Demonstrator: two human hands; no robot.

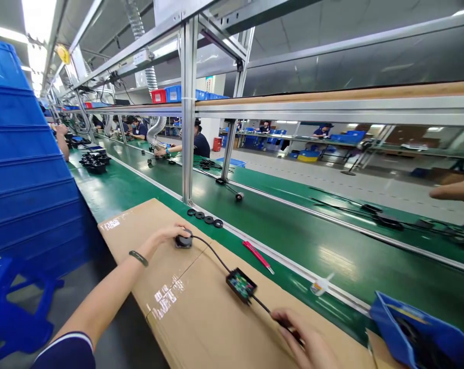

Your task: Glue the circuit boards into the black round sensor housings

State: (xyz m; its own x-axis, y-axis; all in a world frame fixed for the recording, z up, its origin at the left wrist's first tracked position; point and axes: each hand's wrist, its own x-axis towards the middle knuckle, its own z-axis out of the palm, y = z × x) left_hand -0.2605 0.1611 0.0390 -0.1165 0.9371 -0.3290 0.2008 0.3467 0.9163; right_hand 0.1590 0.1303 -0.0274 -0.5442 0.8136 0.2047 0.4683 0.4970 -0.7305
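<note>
The left hand point(174, 233) grips a round black part point(184, 241) on the cardboard point(201, 328). A thin cable point(212, 249) runs from it to an open black box point(241, 285) between the hands, circuit board showing. The right hand point(306, 338) holds a second cable point(261, 304) leaving that box. Just beyond the left hand, four black rings point(208, 220) lie on the green desk point(116, 189); a red tool point(258, 257) lies beyond the box. A blue bin point(420, 333) stands right of the right hand.

Place: looking like an electronics assembly factory
Workers point(201, 145): several are working farther along
Worktop point(118, 190): green, running far back beneath metal posts point(188, 118)
Bins point(22, 159): blue ones are towering beside it
Circuit board point(241, 285): showing inside a black box point(236, 294)
</note>
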